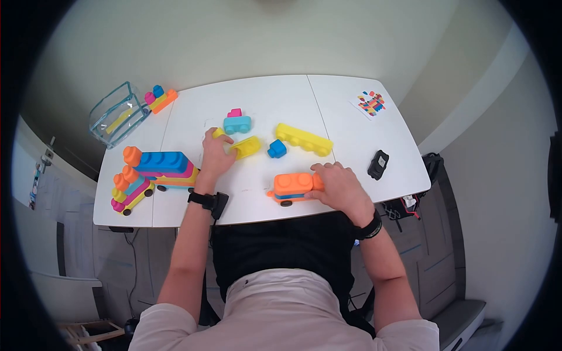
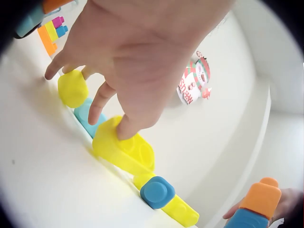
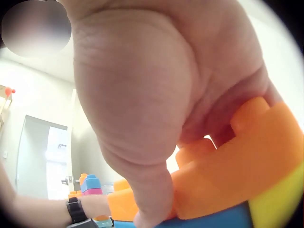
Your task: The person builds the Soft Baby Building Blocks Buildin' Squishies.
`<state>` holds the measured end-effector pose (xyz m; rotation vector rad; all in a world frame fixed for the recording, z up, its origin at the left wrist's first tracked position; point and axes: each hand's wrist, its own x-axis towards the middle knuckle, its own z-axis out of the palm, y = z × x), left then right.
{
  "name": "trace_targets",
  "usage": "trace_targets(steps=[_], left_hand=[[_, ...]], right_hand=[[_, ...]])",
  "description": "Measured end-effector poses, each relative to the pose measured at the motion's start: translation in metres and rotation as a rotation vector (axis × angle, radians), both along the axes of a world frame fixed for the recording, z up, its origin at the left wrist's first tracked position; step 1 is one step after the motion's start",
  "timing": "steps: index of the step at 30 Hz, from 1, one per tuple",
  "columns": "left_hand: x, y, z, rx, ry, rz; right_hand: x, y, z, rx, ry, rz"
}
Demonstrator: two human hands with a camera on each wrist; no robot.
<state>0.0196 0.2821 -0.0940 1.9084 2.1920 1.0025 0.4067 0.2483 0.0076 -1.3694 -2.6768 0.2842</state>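
Note:
My left hand (image 1: pixel 218 157) reaches over the table with its fingers spread. Its fingertips are around a small yellow block (image 2: pixel 72 89), while the thumb touches a larger yellow block (image 2: pixel 114 145) with a hollow in it. My right hand (image 1: pixel 341 188) grips a toy block vehicle (image 1: pixel 293 185) from above at its right end. Orange blocks top that vehicle, over a blue layer, with dark wheels below. Between the hands are a small blue block (image 1: pixel 277 148) and a long yellow block (image 1: pixel 304 139). Behind the left hand lies a turquoise block (image 1: pixel 237 124) with a pink block (image 1: pixel 235 112) beside it.
Two more built block vehicles, a tall one (image 1: pixel 164 164) and a lower one (image 1: pixel 133 190), stand at the left. Further back are a clear case (image 1: pixel 120 114) and several joined blocks (image 1: pixel 164 102). To the right lie a printed card (image 1: pixel 371 104) and a black device (image 1: pixel 378 165).

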Motion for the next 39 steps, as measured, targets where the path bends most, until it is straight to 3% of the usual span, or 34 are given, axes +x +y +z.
trace_targets(steps=[5,9,12,14,16,19,21,24,28,33,35,37,39], left_hand=[[-0.01,0.007,-0.006,0.132,-0.015,0.077],[0.012,-0.012,0.02,0.173,-0.086,-0.033],[0.042,-0.034,0.078,0.207,-0.209,-0.128],[0.068,-0.053,0.108,0.197,-0.284,-0.185],[0.09,-0.075,0.136,0.289,-0.174,-0.274],[0.115,-0.101,0.159,0.375,-0.204,-0.359],[0.121,-0.109,0.163,0.428,-0.194,-0.367],[0.12,-0.115,0.166,0.485,-0.149,-0.371],[0.118,-0.126,0.18,0.475,-0.215,-0.388],[0.096,-0.114,0.17,0.559,-0.281,-0.219],[0.09,-0.111,0.169,0.511,-0.378,-0.225],[0.093,-0.118,0.175,0.455,-0.345,-0.227],[0.097,-0.125,0.181,0.138,-0.298,-0.302]], right_hand=[[-0.004,0.011,0.011,-0.082,0.004,0.023],[-0.001,0.004,0.011,-0.171,-0.022,-0.005],[-0.006,0.007,0.011,-0.022,0.175,0.067],[-0.013,-0.005,0.02,0.275,0.362,0.148],[-0.021,-0.015,0.025,0.257,0.463,0.209],[-0.032,-0.037,0.04,0.206,0.599,0.291],[-0.034,-0.049,0.045,-0.044,0.664,0.338],[-0.041,-0.057,0.039,-0.115,0.864,0.392],[-0.032,-0.057,0.052,-0.039,0.831,0.402],[-0.022,-0.034,0.053,-0.002,0.835,0.154],[-0.02,-0.027,0.051,0.0,0.818,0.152],[-0.016,-0.017,0.043,0.16,0.645,0.279],[-0.018,-0.013,0.039,0.132,0.612,0.327]])
